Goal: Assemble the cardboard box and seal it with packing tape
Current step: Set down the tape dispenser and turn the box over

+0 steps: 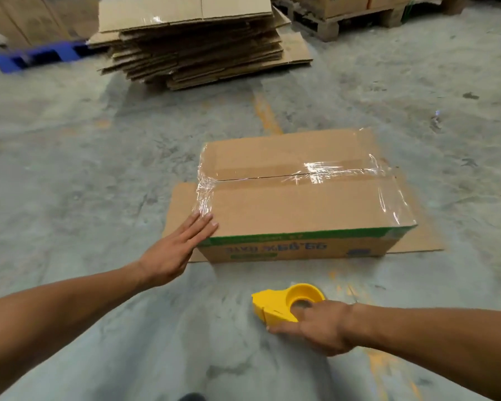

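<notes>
A brown cardboard box stands closed on a flat cardboard sheet on the floor. Clear packing tape runs along its centre seam and down both short ends. My left hand lies flat, fingers together and extended, against the box's near left corner, touching the taped edge. In front of the box, a yellow tape dispenser rests low over the concrete. My right hand grips it from the right side, fingers around its round hub.
A tall stack of flattened cardboard boxes lies on the floor beyond the box. A wooden pallet with cartons stands at the back right, a blue pallet at the back left. Bare concrete floor surrounds the box.
</notes>
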Demonstrator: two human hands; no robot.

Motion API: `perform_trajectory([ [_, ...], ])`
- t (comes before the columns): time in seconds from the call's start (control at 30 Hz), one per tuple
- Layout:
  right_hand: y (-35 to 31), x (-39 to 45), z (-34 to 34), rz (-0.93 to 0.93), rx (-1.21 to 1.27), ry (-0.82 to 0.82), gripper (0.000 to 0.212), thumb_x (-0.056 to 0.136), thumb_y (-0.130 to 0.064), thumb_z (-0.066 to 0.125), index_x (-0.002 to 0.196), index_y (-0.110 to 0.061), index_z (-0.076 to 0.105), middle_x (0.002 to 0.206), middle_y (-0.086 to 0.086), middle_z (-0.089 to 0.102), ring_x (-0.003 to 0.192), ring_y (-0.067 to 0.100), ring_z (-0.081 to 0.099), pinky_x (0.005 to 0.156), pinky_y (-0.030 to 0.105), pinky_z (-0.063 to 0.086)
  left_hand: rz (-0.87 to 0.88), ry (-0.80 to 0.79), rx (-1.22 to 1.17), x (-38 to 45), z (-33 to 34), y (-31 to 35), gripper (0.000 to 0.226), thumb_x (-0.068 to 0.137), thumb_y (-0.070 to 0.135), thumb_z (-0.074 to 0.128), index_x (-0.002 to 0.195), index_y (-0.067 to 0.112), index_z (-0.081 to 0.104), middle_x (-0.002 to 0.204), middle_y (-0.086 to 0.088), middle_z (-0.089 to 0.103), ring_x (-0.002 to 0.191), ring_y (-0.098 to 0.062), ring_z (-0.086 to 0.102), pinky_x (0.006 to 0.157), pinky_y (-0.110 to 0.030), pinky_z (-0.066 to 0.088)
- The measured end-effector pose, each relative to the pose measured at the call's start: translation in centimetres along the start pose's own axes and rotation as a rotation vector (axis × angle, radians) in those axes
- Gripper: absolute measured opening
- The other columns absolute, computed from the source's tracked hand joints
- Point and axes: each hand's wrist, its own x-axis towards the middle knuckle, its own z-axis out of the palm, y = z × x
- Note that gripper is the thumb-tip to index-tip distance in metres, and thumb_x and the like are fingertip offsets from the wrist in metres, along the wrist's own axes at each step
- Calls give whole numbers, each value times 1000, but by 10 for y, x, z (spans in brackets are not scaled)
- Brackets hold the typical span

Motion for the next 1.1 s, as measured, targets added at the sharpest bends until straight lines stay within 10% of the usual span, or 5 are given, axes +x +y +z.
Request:
perform_trajectory([
  [0.37,-7,0,-8,-185,-175,85,64,101,-26,46,154,-44,16,117,26,57,102,43,58,65,41,38,10,93,93,1,6,5,62,96,19,37,155,20,18,163,2,13,151,-20,4,122,-34,7],
  [0.53,22,-9,-60,-42,-35,731,40,94,-33,41,130,-31,58,98,3,70,82,34,66,59,36,48,-61,251,-12,30,-6,4,42,99,36,33,135,26,52,137,6,52,126,-16,41,105,-41,38],
  [0.67,91,-29,-97,298,129,1211,35,88,-18,56,121,-22,67,101,4,67,90,29,64,73,38,54,-321,244,-123,66,-12,-1,51,98,45,35,145,25,39,152,-4,34,138,-24,26,115,-43,25],
  [0.83,173,-64,-77,1071,469,966,65,93,-55,47,151,-35,26,156,14,26,140,37,27,108,59,31,-595,131,-635,92,-20,4,68,99,38,46,155,23,8,158,-6,30,139,-21,34,109,-32,27],
  [1.1,180,-78,-75,810,1156,993,90,90,-49,63,158,-26,8,158,7,33,123,33,51,97,39,43,-797,164,-719,103,-29,5,77,93,49,52,155,31,10,152,-8,41,129,-33,49,102,-38,38],
])
